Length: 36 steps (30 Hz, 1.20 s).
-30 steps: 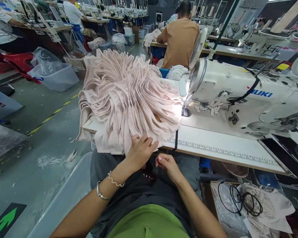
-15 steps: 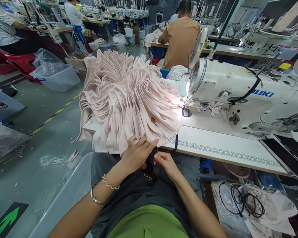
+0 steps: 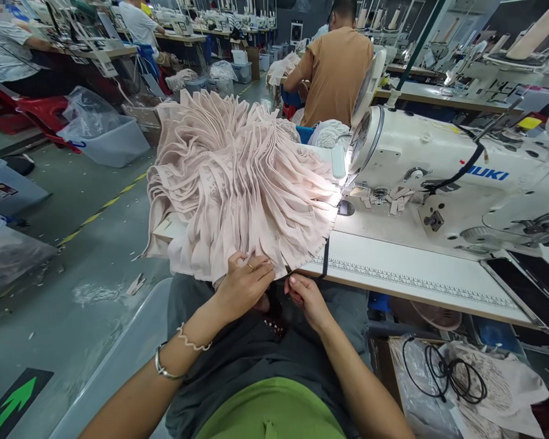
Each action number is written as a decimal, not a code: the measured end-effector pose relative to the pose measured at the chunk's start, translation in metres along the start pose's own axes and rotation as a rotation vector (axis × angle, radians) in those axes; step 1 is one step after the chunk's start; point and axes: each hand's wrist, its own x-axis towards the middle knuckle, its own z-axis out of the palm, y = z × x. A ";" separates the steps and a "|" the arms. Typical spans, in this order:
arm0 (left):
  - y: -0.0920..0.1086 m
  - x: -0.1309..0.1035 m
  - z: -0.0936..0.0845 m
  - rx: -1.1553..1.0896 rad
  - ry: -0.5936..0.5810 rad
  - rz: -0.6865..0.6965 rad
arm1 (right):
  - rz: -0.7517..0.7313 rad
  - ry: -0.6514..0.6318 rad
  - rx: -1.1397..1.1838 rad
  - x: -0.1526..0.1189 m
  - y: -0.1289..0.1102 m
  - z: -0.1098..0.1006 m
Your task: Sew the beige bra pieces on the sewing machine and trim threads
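Rippling in pale pink layers, fabric (image 3: 238,183) pinched by the left hand (image 3: 244,283), right hand (image 3: 308,300) curled narrow

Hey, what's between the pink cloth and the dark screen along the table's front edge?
A black band and a printed ruler lie between the cloth and the screen, as the head view shows.
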 end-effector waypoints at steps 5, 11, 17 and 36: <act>0.010 0.026 0.009 0.081 -0.130 -0.032 | -0.062 0.002 -0.074 -0.004 0.001 0.007; 0.015 0.048 0.015 0.089 -0.074 -0.043 | -0.144 0.111 -0.237 -0.033 -0.020 -0.008; 0.010 0.045 0.017 0.013 -0.026 0.060 | -0.325 0.498 -1.592 -0.038 -0.082 -0.035; 0.013 0.090 0.032 0.004 -0.159 -0.019 | -0.225 0.262 -2.057 0.006 -0.127 -0.064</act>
